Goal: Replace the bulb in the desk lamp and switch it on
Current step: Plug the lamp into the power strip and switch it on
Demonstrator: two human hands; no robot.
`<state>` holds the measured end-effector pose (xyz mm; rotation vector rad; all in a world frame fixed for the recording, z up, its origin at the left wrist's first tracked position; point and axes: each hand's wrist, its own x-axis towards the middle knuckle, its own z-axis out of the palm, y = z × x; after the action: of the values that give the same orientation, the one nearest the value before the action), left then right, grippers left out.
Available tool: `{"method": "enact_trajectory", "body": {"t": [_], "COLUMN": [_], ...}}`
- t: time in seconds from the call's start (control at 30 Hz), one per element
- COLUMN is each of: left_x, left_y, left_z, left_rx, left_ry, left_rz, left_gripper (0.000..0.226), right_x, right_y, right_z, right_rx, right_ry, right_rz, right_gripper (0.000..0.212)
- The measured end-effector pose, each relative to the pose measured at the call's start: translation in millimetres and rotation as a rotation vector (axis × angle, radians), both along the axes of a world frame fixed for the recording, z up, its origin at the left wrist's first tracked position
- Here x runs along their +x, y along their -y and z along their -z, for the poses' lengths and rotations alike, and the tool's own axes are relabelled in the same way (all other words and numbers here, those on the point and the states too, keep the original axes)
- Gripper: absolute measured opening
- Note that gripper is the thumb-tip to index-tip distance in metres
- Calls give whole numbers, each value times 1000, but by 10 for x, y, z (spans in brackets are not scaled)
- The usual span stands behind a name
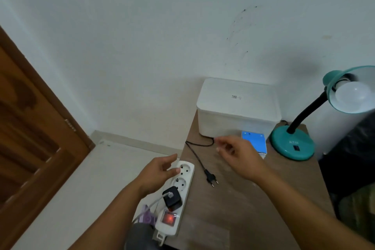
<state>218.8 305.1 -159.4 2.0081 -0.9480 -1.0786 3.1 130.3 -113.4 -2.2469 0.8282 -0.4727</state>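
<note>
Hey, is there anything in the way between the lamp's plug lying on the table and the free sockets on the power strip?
Nothing visible blocks it. The plug lies on bare table just right of the power strip, whose two far sockets are free. The left hand hovers beside the farthest socket, and the black charger fills the third one.

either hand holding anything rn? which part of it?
Nothing held. Left hand hovers open over the power strip; right hand hangs open above the table. The lamp plug lies loose on the table.
</note>
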Motion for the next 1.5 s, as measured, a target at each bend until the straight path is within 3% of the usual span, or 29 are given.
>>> {"method": "enact_trajectory", "body": {"t": [0.17,0.47,0.7,1.07,1.23,1.5], "left_x": [-37,-44,-50,-80,-89,-99], "left_y": [-62,-148,-157,-168,-168,-170], "left_z": [112,275,291,307,290,292], "left_rx": [-32,-74,-117,-144,-159,-167], "left_ry": [-63,-146,-221,-265,-269,-277], "left_rz": [-11,-106,-150,-182,-185,-193], "left_gripper": [47,43,41,35,36,35], "right_x": [110,233,244,255,356,496], "right_y": [-215,-285,-284,-272,-334,-392], "right_z": [511,721,660,502,414,405], "right_rx": [197,134,268,598,510,429], "right_ry": [-232,-419,-342,-8,21,33], "right_rz": [60,28,30,100,49,-2], "right_gripper": [36,37,14,20,38,19]}}
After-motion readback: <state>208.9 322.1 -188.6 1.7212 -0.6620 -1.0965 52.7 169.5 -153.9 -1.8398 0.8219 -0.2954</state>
